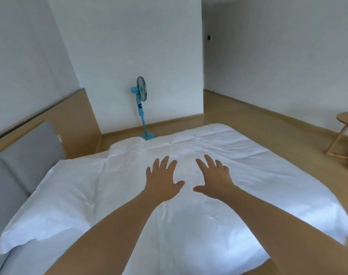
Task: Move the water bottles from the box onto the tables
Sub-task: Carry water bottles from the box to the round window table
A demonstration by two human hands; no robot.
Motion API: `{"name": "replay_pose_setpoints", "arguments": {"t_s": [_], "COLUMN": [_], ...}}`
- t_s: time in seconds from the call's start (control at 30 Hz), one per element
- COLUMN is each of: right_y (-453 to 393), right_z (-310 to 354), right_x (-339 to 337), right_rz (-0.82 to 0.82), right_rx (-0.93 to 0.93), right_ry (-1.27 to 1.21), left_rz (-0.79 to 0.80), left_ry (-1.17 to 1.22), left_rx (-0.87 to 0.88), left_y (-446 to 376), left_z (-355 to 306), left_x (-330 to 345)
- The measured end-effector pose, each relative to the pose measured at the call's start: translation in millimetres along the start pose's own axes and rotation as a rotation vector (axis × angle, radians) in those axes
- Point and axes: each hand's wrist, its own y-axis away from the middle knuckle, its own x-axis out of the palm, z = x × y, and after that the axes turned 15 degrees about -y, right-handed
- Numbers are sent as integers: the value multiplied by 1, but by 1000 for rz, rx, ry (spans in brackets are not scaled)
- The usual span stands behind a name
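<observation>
Head camera looked down at two bare arms reaching out over a big bed with a white cover. Left hand was palm down with its fingers spread wide and straight, and it held nothing. Right hand was just beside it, palm down too, fingers spread wide, holding nothing. The two thumbs pointed at each other with a small gap between them. Whether the hands touched the cover or floated over it could not be told. No water bottles and no box showed anywhere, so where they were could not be told. A small round wooden table stood on the wood floor at the far right, well apart from the hands. A blue fan stood on the floor by the white wall behind the bed. A gray headboard ran along the left side
</observation>
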Motion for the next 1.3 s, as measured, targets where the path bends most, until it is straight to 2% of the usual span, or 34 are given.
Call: {"name": "replay_pose_setpoints", "arguments": {"t_s": [0.33,0.7,0.97,1.3], "right_y": [54,97,81,60], "right_z": [-242,-421,-505,-616], "right_x": [-103,-174,-228,-256], "right_rz": [-100,-283,-370,-463], "right_rx": [384,849,1119,1272], "right_ry": [62,67,124,84], "left_rz": [-28,-70,-44,-54], "left_ry": [89,199,289,271], "left_rx": [413,915,1113,1285], "left_y": [-108,-200,-279,-339], "left_z": [-284,-540,-674,-798], "left_x": [-27,-44,-70,-75]}}
